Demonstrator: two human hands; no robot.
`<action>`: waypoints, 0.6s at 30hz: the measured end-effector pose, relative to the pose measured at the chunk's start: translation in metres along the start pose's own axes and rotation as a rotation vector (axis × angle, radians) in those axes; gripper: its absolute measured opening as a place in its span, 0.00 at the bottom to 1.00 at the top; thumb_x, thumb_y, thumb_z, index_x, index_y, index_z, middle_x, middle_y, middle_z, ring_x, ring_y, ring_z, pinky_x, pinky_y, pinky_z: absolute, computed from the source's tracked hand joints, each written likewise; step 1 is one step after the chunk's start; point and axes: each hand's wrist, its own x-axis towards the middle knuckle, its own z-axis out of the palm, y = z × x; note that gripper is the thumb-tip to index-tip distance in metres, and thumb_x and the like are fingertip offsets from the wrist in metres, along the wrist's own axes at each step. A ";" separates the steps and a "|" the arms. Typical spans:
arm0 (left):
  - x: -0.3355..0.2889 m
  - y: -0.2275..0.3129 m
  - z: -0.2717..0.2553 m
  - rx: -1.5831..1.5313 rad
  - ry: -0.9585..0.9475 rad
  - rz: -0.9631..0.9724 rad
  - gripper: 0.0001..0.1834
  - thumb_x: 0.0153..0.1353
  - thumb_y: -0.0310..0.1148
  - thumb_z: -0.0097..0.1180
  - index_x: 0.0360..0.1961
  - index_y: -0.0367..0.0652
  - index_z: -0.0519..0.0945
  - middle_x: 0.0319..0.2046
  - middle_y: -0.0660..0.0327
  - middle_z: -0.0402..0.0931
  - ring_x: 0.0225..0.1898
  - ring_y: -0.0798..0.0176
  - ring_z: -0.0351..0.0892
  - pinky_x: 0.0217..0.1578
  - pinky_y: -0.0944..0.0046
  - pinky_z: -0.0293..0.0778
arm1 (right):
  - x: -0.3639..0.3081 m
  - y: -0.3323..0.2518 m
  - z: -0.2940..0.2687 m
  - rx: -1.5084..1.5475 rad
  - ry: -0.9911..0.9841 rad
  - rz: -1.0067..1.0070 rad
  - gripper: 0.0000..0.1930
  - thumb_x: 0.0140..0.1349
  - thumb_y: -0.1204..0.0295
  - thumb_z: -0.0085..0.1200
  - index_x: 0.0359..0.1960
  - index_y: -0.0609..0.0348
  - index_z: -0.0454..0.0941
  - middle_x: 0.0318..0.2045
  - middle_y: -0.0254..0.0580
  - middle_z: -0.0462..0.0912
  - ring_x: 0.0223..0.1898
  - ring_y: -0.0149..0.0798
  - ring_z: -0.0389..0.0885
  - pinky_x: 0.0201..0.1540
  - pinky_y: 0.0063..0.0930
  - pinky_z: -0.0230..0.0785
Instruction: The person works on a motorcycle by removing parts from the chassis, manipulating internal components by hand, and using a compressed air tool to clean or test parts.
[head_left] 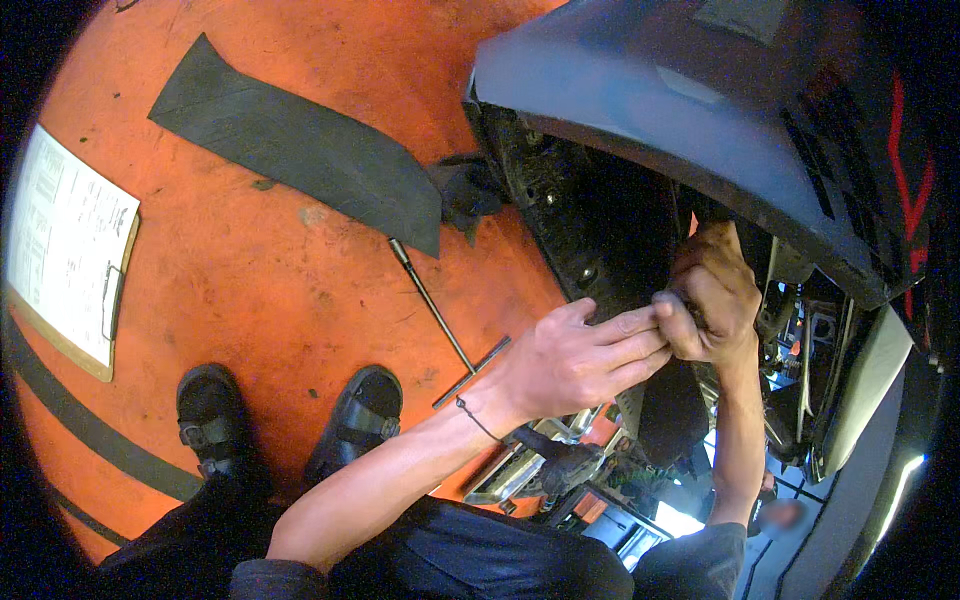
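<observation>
My left hand (592,355) reaches across from the lower left, fingers stretched out, with their tips against my right hand. No object shows in it. My right hand (715,290) is raised under the lower edge of a blue-grey vehicle body panel (590,95), its fingers curled and its thumb touching the left fingertips. Whatever it may grip is hidden. Behind both hands lies a black liner (560,215) with a few shiny fasteners along its edge.
On the orange floor lie a T-handle wrench (435,310), a long dark mat strip (300,140), a crumpled black cloth (468,190) and a clipboard with papers (75,250). My sandalled feet (355,420) are at the lower left. Exposed vehicle parts (795,330) stand right of my hands.
</observation>
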 end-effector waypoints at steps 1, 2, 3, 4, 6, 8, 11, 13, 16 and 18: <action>0.000 0.000 0.000 0.000 -0.018 -0.002 0.15 0.50 0.31 0.51 0.40 0.47 0.82 0.45 0.66 0.78 0.52 0.65 0.75 0.27 0.65 0.70 | -0.002 -0.003 0.000 -0.018 0.051 0.040 0.14 0.44 0.69 0.62 0.15 0.59 0.67 0.18 0.43 0.66 0.22 0.47 0.67 0.30 0.39 0.59; 0.000 0.001 0.000 0.000 -0.036 -0.003 0.15 0.51 0.31 0.50 0.40 0.46 0.81 0.46 0.65 0.78 0.52 0.65 0.75 0.26 0.66 0.69 | -0.003 -0.008 -0.002 -0.072 0.086 0.062 0.14 0.48 0.65 0.61 0.18 0.57 0.69 0.19 0.42 0.68 0.23 0.46 0.69 0.29 0.37 0.61; 0.002 0.001 0.001 0.000 -0.039 0.003 0.15 0.51 0.31 0.50 0.40 0.46 0.81 0.46 0.65 0.78 0.52 0.65 0.75 0.26 0.66 0.69 | -0.005 -0.014 -0.006 -0.107 0.130 0.088 0.13 0.48 0.65 0.61 0.19 0.57 0.69 0.19 0.42 0.69 0.23 0.45 0.69 0.29 0.36 0.61; 0.004 0.000 0.000 0.035 -0.057 0.021 0.15 0.52 0.30 0.50 0.41 0.46 0.80 0.47 0.65 0.77 0.53 0.65 0.75 0.25 0.66 0.68 | -0.010 -0.023 -0.008 -0.122 0.176 0.118 0.13 0.48 0.66 0.61 0.19 0.57 0.69 0.19 0.42 0.69 0.23 0.44 0.68 0.28 0.36 0.61; 0.005 -0.002 -0.001 0.094 -0.083 0.041 0.16 0.53 0.30 0.48 0.43 0.45 0.77 0.49 0.64 0.75 0.54 0.65 0.73 0.26 0.66 0.67 | -0.022 -0.046 -0.011 -0.137 0.292 0.193 0.12 0.48 0.67 0.60 0.19 0.57 0.70 0.20 0.41 0.69 0.22 0.42 0.68 0.28 0.35 0.61; 0.013 0.002 0.002 0.096 -0.081 0.033 0.16 0.53 0.30 0.48 0.43 0.45 0.77 0.49 0.64 0.75 0.53 0.65 0.73 0.27 0.66 0.68 | -0.041 -0.074 -0.022 -0.163 0.416 0.298 0.11 0.48 0.67 0.59 0.20 0.58 0.70 0.20 0.40 0.70 0.22 0.41 0.68 0.27 0.34 0.62; 0.027 0.010 0.006 0.049 -0.083 0.016 0.15 0.52 0.29 0.50 0.43 0.44 0.77 0.47 0.63 0.75 0.53 0.64 0.74 0.31 0.65 0.71 | -0.073 -0.123 -0.039 -0.174 0.659 0.500 0.09 0.48 0.69 0.58 0.21 0.58 0.70 0.20 0.38 0.71 0.21 0.38 0.68 0.26 0.32 0.62; 0.029 0.011 0.005 0.100 -0.079 0.005 0.14 0.51 0.29 0.51 0.41 0.44 0.78 0.46 0.63 0.76 0.52 0.63 0.74 0.33 0.64 0.73 | -0.087 -0.153 -0.034 -0.125 0.864 0.635 0.08 0.48 0.70 0.57 0.21 0.58 0.71 0.21 0.37 0.71 0.21 0.36 0.68 0.25 0.31 0.62; 0.035 0.016 0.005 0.054 -0.044 -0.032 0.14 0.47 0.26 0.55 0.38 0.44 0.79 0.44 0.63 0.77 0.51 0.63 0.74 0.34 0.65 0.74 | -0.093 -0.198 -0.007 0.004 1.083 0.848 0.07 0.48 0.71 0.56 0.22 0.58 0.71 0.21 0.36 0.72 0.20 0.34 0.68 0.24 0.30 0.62; 0.041 0.015 0.005 0.055 -0.050 -0.027 0.14 0.47 0.25 0.56 0.38 0.44 0.79 0.44 0.64 0.77 0.51 0.64 0.74 0.34 0.65 0.74 | -0.089 -0.217 0.034 0.204 0.892 1.064 0.06 0.48 0.72 0.55 0.23 0.59 0.71 0.21 0.35 0.72 0.20 0.32 0.68 0.23 0.29 0.62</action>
